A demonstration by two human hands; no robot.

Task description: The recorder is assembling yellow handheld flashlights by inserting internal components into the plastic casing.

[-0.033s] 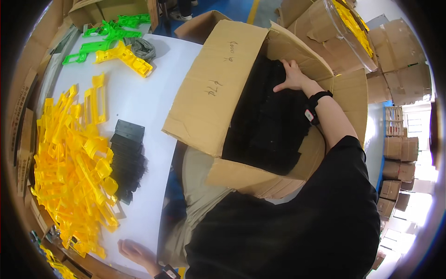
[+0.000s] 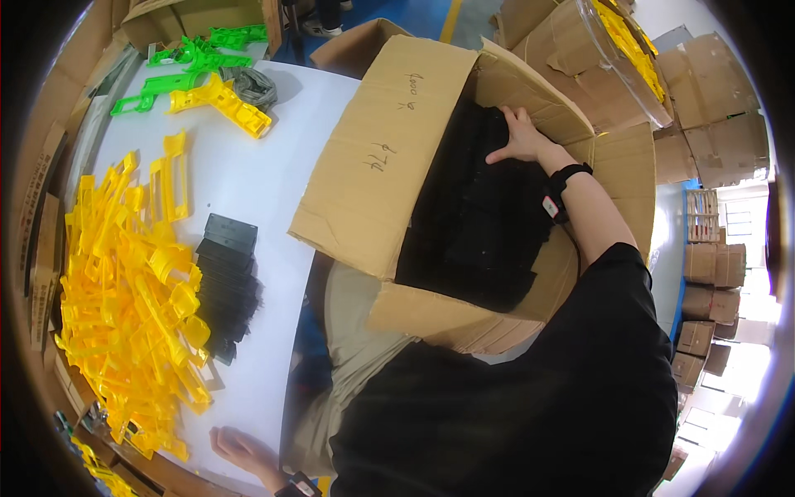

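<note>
My right hand [image 2: 523, 139] reaches into an open cardboard box [image 2: 377, 157], thumb and fingers spread apart over tightly packed black plastic pieces [image 2: 472, 215]. It touches them near the box's far end; whether it grips any of them is hard to see. Low on the white table [image 2: 286, 149], my left hand [image 2: 242, 450] rests near the edge, fingers loosely bent and nothing visible in them. Ahead of it lies a fanned stack of flat black plates [image 2: 228, 286]. Beside that stack is a big heap of yellow plastic parts [image 2: 132, 306].
Green plastic parts [image 2: 195, 58], one separate yellow part [image 2: 219, 103] and a grey bundle [image 2: 250, 87] lie at the table's far end. Another carton [image 2: 580, 50] with yellow parts stands beyond my box. Stacked cartons [image 2: 716, 265] line the right side.
</note>
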